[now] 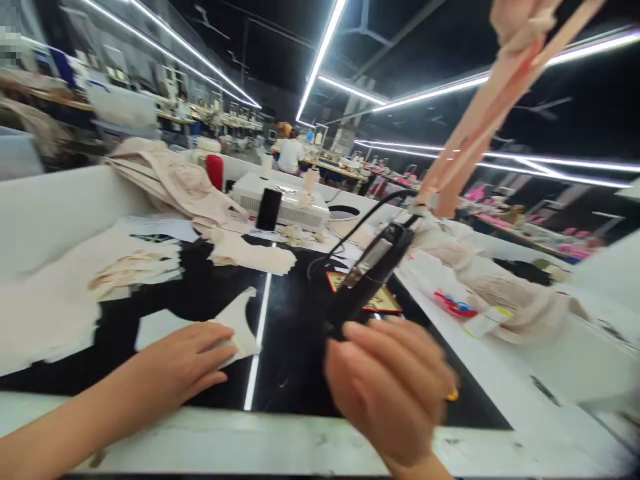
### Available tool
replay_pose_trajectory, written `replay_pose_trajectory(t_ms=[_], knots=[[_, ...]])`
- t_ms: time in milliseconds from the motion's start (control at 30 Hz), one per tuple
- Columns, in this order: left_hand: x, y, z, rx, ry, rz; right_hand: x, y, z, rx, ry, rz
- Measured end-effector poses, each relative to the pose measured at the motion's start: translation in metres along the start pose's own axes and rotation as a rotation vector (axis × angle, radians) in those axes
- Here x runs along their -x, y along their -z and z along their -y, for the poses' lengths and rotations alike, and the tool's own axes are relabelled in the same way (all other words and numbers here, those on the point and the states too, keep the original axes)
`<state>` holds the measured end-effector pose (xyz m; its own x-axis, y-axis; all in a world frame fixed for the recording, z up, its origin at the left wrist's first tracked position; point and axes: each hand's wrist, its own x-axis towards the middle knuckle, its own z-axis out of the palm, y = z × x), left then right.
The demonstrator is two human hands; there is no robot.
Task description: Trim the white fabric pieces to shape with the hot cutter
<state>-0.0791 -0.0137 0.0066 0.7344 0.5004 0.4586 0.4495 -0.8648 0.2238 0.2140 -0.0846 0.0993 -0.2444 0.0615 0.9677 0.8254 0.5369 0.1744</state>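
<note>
My left hand lies with its fingers stretched over a cream cut fabric piece on the glossy black work surface. My right hand is blurred, its fingers curled in. Whatever it holds, if anything, is hidden. Just beyond its fingertips, a black hand-held tool with a cable hangs tilted from pink fabric strips; whether the hand touches it, I cannot tell. A small yellow thing shows at the right hand's outer edge.
Stacked cream fabric pieces cover the left side, with another stack farther back. A phone leans against a white box. Behind the tool lies a red-edged card. Beige garments are heaped right. A person is far off.
</note>
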Motion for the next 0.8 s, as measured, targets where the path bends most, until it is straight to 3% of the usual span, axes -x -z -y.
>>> replay_pose_trajectory(t_ms=[67, 100, 233, 333, 467, 633, 800], knots=[[0.007, 0.014, -0.008, -0.041, -0.011, 0.089, 0.001, 0.007, -0.026, -0.001, -0.045, -0.182], [0.006, 0.017, -0.012, -0.046, -0.006, 0.117, 0.003, 0.007, -0.037, -0.055, -0.145, -0.364], [-0.005, 0.013, -0.023, -0.006, -0.022, 0.109, 0.013, -0.006, -0.058, -0.489, -0.838, -0.153], [-0.008, 0.009, -0.026, 0.057, -0.055, 0.128, 0.017, -0.019, -0.057, -0.711, -1.054, -0.017], [-0.011, 0.011, -0.029, 0.142, -0.065, 0.151, 0.007, -0.04, -0.039, -0.817, -1.07, 0.07], [-0.015, 0.013, -0.033, 0.163, -0.086, 0.156, -0.013, -0.061, -0.023, -0.78, -1.054, -0.007], [-0.014, 0.013, -0.038, 0.109, -0.103, 0.129, -0.017, -0.065, -0.021, -0.745, -1.001, -0.03]])
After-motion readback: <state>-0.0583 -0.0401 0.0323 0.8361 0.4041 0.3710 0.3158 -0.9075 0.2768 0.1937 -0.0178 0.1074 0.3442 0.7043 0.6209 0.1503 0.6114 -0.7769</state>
